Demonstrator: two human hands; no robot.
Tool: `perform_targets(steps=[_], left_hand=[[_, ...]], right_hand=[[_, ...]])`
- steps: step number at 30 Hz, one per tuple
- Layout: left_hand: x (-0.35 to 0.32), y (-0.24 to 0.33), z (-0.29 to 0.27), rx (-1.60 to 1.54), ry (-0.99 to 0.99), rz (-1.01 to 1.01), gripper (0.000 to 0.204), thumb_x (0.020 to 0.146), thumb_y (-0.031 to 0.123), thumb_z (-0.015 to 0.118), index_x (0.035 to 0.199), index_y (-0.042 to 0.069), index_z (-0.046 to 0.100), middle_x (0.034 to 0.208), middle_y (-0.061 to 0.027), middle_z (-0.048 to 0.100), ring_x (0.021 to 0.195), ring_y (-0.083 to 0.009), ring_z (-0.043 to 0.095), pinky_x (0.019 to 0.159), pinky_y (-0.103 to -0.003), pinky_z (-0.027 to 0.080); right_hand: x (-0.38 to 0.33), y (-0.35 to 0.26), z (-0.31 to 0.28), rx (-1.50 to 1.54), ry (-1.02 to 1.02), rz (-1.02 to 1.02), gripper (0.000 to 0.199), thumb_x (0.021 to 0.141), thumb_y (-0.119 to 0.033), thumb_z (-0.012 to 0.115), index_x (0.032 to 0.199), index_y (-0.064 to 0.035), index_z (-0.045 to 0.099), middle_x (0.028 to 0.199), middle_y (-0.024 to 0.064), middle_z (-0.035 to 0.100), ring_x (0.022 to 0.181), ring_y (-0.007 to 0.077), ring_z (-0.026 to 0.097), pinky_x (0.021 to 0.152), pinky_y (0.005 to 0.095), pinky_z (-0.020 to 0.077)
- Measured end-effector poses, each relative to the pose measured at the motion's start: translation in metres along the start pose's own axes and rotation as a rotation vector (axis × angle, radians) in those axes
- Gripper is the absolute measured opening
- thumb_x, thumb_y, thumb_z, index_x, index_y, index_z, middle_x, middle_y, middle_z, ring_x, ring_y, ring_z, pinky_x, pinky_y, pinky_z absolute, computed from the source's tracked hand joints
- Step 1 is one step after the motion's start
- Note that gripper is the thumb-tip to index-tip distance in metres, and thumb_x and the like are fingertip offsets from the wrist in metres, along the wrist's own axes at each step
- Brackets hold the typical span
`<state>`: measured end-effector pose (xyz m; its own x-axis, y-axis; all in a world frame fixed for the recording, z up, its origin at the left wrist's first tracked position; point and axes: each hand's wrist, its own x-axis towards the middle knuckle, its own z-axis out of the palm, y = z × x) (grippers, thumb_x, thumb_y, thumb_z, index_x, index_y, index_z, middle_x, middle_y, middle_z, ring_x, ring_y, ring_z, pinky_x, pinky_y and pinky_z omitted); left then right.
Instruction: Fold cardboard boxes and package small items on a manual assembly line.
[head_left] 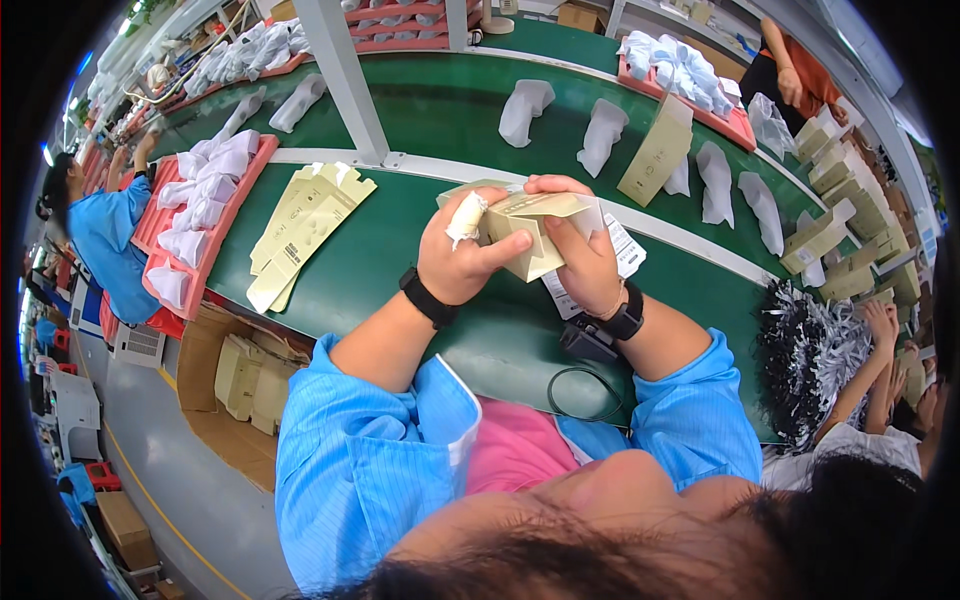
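My left hand and my right hand both grip a small beige cardboard box held above the green worktable. A white wrapped piece sticks out by my left thumb. A white printed leaflet shows behind my right hand, pressed against the box. Both wrists wear black bands.
A stack of flat beige box blanks lies to the left. A pink tray of white wrapped items sits further left. White items and an upright beige box ride the green conveyor. Other workers sit at left and right. A carton stands below the table.
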<state>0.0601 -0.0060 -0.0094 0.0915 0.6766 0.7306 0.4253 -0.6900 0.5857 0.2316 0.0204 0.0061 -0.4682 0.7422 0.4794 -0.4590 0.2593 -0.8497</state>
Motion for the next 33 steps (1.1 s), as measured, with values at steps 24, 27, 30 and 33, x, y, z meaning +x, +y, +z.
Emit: perform_targets(steps=[24,27,30,33], left_hand=[[-0.005,-0.031,0.002,0.157,-0.147,0.288,0.092,0.059,0.008,0.082,0.134,0.028,0.032,0.120,-0.0157,0.053,0.099,-0.0341,0.058,0.079,-0.038,0.051],[0.002,-0.026,0.003,0.093,0.022,0.353,0.093,0.063,0.008,0.080,0.138,0.025,0.027,0.123,-0.0155,0.051,0.104,-0.0337,0.057,0.084,-0.039,0.050],[0.004,-0.036,0.004,-0.170,0.174,0.180,0.093,0.068,0.008,0.077,0.141,0.021,0.021,0.125,-0.0149,0.050,0.108,-0.0324,0.055,0.088,-0.040,0.049],[0.007,-0.043,0.004,-0.621,0.308,-0.232,0.092,0.073,0.006,0.074,0.143,0.017,0.015,0.127,-0.0138,0.048,0.112,-0.0300,0.053,0.092,-0.040,0.047]], right_hand=[[0.014,-0.049,-0.012,-0.997,-0.352,-0.344,0.061,0.069,-0.017,0.076,0.126,-0.0093,0.055,0.126,0.0138,0.053,0.110,0.0291,0.054,0.092,0.0369,0.0441],[0.013,-0.050,-0.010,-1.014,-0.305,-0.371,0.067,0.066,-0.014,0.078,0.128,-0.0106,0.052,0.126,0.0129,0.053,0.111,0.0300,0.053,0.092,0.0376,0.0443],[0.014,-0.046,-0.015,-1.063,-0.205,-0.455,0.071,0.064,-0.012,0.079,0.129,-0.0113,0.051,0.126,0.0113,0.052,0.113,0.0300,0.052,0.092,0.0380,0.0445],[0.025,-0.027,-0.031,-1.225,-0.259,-0.910,0.065,0.061,-0.013,0.080,0.120,-0.0086,0.054,0.123,0.0112,0.052,0.115,0.0310,0.051,0.091,0.0395,0.0454]])
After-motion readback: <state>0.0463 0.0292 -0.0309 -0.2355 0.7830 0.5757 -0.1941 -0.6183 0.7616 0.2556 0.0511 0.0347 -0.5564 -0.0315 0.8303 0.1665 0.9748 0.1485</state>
